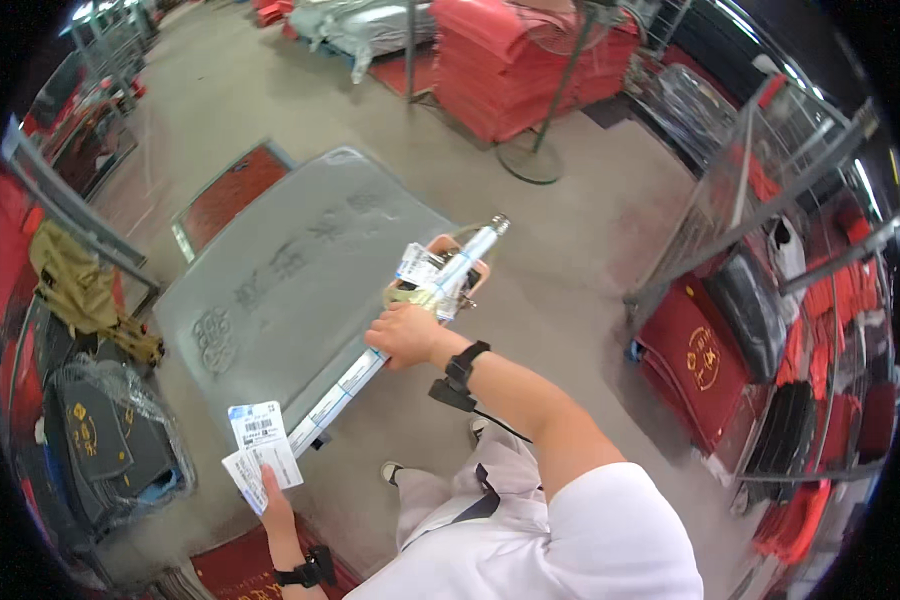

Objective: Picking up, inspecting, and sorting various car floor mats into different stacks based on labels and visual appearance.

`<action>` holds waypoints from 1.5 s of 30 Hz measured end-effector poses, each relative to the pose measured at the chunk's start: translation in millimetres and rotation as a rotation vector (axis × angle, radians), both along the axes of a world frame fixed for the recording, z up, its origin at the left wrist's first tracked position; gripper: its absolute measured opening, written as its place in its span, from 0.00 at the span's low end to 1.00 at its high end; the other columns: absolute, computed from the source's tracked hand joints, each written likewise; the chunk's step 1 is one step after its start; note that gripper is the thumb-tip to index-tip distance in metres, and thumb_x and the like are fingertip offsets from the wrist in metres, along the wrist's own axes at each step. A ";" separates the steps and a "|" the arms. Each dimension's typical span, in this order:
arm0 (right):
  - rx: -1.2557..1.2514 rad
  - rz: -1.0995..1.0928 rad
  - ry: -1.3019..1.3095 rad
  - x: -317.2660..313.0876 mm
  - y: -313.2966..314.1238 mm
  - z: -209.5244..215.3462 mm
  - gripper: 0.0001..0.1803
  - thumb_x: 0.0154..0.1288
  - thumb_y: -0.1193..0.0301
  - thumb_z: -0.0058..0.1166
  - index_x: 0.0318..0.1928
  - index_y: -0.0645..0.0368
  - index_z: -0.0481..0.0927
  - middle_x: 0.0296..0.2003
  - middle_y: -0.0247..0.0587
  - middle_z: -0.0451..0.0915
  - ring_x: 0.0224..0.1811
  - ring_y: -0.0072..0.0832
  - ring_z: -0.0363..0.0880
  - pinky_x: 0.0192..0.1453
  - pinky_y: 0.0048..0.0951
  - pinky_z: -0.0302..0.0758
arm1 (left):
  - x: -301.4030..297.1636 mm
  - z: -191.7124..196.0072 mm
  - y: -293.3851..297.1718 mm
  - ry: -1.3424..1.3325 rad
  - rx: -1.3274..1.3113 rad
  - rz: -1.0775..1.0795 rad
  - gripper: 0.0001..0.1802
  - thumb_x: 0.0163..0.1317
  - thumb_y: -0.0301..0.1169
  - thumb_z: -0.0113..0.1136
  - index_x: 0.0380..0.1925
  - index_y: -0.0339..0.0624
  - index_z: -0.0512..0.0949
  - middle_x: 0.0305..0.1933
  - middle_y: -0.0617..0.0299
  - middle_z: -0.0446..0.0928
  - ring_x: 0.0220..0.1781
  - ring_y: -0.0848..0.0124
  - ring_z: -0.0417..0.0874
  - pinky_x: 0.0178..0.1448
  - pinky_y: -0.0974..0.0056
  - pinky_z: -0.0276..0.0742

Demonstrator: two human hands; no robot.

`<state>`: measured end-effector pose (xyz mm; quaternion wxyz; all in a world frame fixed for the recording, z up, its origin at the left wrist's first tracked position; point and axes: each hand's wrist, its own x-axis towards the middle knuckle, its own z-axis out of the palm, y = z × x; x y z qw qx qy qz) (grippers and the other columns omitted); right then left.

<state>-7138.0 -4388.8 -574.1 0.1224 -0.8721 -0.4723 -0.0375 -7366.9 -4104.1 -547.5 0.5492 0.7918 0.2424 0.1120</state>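
Observation:
My left hand (278, 512) pinches two white printed paper labels (262, 440) with blue patches, held out past the near left corner of a large grey mat (300, 250). My right hand (406, 335) is closed at the mat's near right edge, over a long white and blue strip (342, 392). A pale yellowish piece (410, 298) shows just beyond its fingers; what the hand grips is hidden. Right beyond it, a small pinkish basket (478, 272) holds loose small items, with another white label (418, 264) at its side.
Behind the mat, a red panel (232, 195) in a frame lies low. A tall stack of red mats (500, 70) stands at the back, beside a round-based metal stand (530, 165). Racks with red and dark mats (700, 370) line the right; plastic-wrapped dark mats (95, 430) are left.

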 end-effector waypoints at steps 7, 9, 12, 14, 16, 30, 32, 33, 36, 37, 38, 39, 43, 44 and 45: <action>0.049 0.019 -0.029 -10.3 -147.8 2.4 0.13 0.37 0.64 0.58 0.25 0.53 0.72 0.26 0.32 0.76 0.34 0.30 0.74 0.40 0.30 0.67 | -22.6 -20.4 -149.7 -0.052 -0.042 -0.063 0.26 0.64 0.33 0.43 0.58 0.31 0.53 0.59 0.52 0.60 0.59 0.65 0.63 0.60 0.65 0.57; 0.026 -0.056 0.041 -19.9 -189.5 4.5 0.17 0.37 0.66 0.59 0.32 0.56 0.73 0.36 0.39 0.75 0.44 0.33 0.71 0.48 0.32 0.67 | -27.7 -27.7 -198.0 -0.085 -0.046 -0.072 0.26 0.64 0.33 0.43 0.58 0.31 0.53 0.59 0.52 0.60 0.59 0.65 0.63 0.61 0.65 0.57; 0.412 -0.540 -0.232 -70.9 -240.0 -1.0 0.31 0.38 0.68 0.58 0.48 0.62 0.68 0.50 0.51 0.67 0.56 0.40 0.63 0.58 0.35 0.61 | -39.9 -31.1 -265.2 -0.066 -0.004 -0.051 0.26 0.64 0.33 0.43 0.58 0.31 0.53 0.59 0.52 0.60 0.59 0.65 0.63 0.61 0.65 0.57; 0.577 -0.614 -0.071 -121.5 -267.9 -9.8 0.35 0.42 0.67 0.58 0.53 0.64 0.62 0.53 0.55 0.62 0.59 0.44 0.58 0.61 0.36 0.57 | -44.2 -31.4 -307.2 -0.058 0.016 -0.030 0.26 0.64 0.34 0.43 0.58 0.31 0.53 0.59 0.52 0.60 0.58 0.65 0.63 0.60 0.64 0.58; 0.813 -0.581 0.315 -177.4 -286.4 -32.9 0.39 0.49 0.65 0.56 0.59 0.67 0.53 0.56 0.60 0.58 0.60 0.48 0.56 0.63 0.38 0.55 | -49.0 -26.1 -359.2 -0.032 0.012 -0.046 0.26 0.64 0.34 0.43 0.58 0.32 0.53 0.59 0.52 0.60 0.58 0.65 0.63 0.60 0.64 0.58; 1.892 -0.350 1.594 -329.9 -399.1 -40.6 0.27 0.68 0.54 0.26 0.54 0.63 0.64 0.48 0.43 0.71 0.48 0.29 0.70 0.54 0.29 0.66 | -127.7 -40.4 -615.8 -0.117 -0.277 -0.342 0.23 0.64 0.35 0.42 0.55 0.31 0.59 0.56 0.55 0.65 0.54 0.67 0.67 0.58 0.65 0.61; 1.918 -0.316 1.737 -351.1 -450.5 -43.1 0.31 0.67 0.49 0.22 0.56 0.61 0.62 0.51 0.42 0.69 0.52 0.30 0.68 0.55 0.30 0.65 | -152.5 -41.5 -666.6 -0.121 -0.140 -0.330 0.22 0.63 0.36 0.43 0.52 0.31 0.64 0.52 0.53 0.69 0.51 0.65 0.71 0.51 0.64 0.67; 1.900 -0.323 1.715 -365.8 -477.5 -28.9 0.36 0.65 0.45 0.19 0.58 0.61 0.59 0.53 0.43 0.68 0.52 0.32 0.68 0.57 0.31 0.62 | -164.5 -40.5 -683.8 -0.095 -0.096 -0.351 0.22 0.63 0.37 0.43 0.51 0.31 0.64 0.52 0.53 0.69 0.50 0.66 0.71 0.51 0.64 0.67; 1.961 -0.246 1.781 -393.9 -529.9 -21.3 0.37 0.64 0.43 0.17 0.59 0.59 0.60 0.55 0.42 0.66 0.54 0.31 0.66 0.58 0.32 0.61 | -193.2 -28.4 -734.8 -0.060 -0.210 -0.417 0.22 0.63 0.36 0.43 0.51 0.31 0.64 0.53 0.54 0.68 0.51 0.66 0.70 0.52 0.65 0.65; 1.969 -0.270 1.725 -402.2 -546.0 -28.2 0.37 0.63 0.43 0.19 0.59 0.59 0.60 0.55 0.42 0.66 0.55 0.31 0.66 0.59 0.32 0.60 | -201.6 -27.0 -754.6 -0.068 -0.210 -0.430 0.22 0.63 0.36 0.43 0.51 0.31 0.64 0.53 0.54 0.68 0.51 0.66 0.70 0.52 0.65 0.65; 1.972 -0.288 1.676 -409.1 -559.3 -33.6 0.38 0.63 0.42 0.20 0.59 0.59 0.60 0.55 0.42 0.66 0.55 0.31 0.65 0.59 0.33 0.60 | -209.6 -29.1 -769.5 -0.065 -0.337 -0.385 0.22 0.63 0.36 0.44 0.51 0.31 0.64 0.53 0.54 0.68 0.52 0.67 0.69 0.54 0.65 0.64; 1.978 -0.279 1.668 -418.4 -575.4 -40.8 0.38 0.63 0.42 0.20 0.59 0.59 0.60 0.55 0.42 0.66 0.55 0.31 0.65 0.59 0.33 0.60 | -215.4 -32.2 -781.5 -0.061 -0.464 -0.339 0.22 0.63 0.35 0.44 0.52 0.31 0.64 0.54 0.55 0.67 0.53 0.67 0.68 0.55 0.65 0.62; 1.765 -0.664 1.667 -475.4 -623.1 -52.5 0.23 0.60 0.56 0.46 0.46 0.63 0.68 0.38 0.41 0.75 0.37 0.28 0.75 0.42 0.28 0.73 | -257.9 -35.2 -794.0 0.025 -0.960 -0.248 0.23 0.61 0.32 0.45 0.54 0.34 0.60 0.54 0.56 0.66 0.55 0.65 0.68 0.59 0.60 0.63; 1.831 -0.760 1.465 -480.1 -629.1 -53.2 0.14 0.57 0.65 0.51 0.38 0.61 0.69 0.27 0.36 0.75 0.26 0.23 0.74 0.32 0.24 0.72 | -262.1 -39.0 -792.6 0.072 -1.015 -0.264 0.22 0.61 0.32 0.45 0.54 0.35 0.60 0.53 0.56 0.67 0.53 0.64 0.70 0.59 0.59 0.64; 1.832 -0.769 1.467 -482.9 -644.4 -56.0 0.14 0.57 0.65 0.51 0.38 0.61 0.69 0.27 0.36 0.75 0.26 0.23 0.74 0.32 0.24 0.72 | -261.5 -47.2 -792.8 0.080 -1.016 -0.262 0.22 0.61 0.32 0.45 0.54 0.35 0.60 0.53 0.56 0.67 0.53 0.64 0.70 0.59 0.59 0.64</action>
